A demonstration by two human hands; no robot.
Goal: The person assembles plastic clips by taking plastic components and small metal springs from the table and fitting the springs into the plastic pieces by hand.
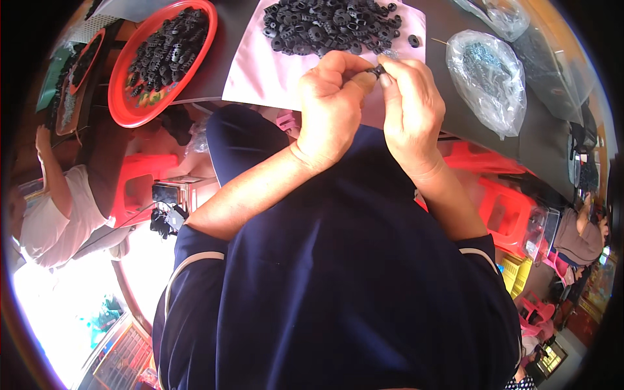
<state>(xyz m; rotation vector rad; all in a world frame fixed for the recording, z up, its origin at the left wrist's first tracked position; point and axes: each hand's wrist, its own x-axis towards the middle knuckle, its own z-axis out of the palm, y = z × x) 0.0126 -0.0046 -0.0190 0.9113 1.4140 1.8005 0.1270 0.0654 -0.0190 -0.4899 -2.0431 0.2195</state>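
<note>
Both my hands meet over the near edge of a pale pink cloth (253, 77). My left hand (331, 107) pinches a small black plastic part (375, 71) between thumb and forefinger. From the other side, the thumb and forefinger of my right hand (413, 107) close on the same part. The fingers cover most of it, so its exact shape is hidden. Just beyond my hands lies a heap of small round black plastic parts (325, 26) on the cloth. One loose black part (414, 41) sits apart at the heap's right.
At the left, a red tray (117, 97) holds many black parts. On the dark table (448, 97) at the right lies a clear plastic bag (491, 84) with small bluish pieces. Red stools (504, 208) stand below the table. Other people sit at far left and far right.
</note>
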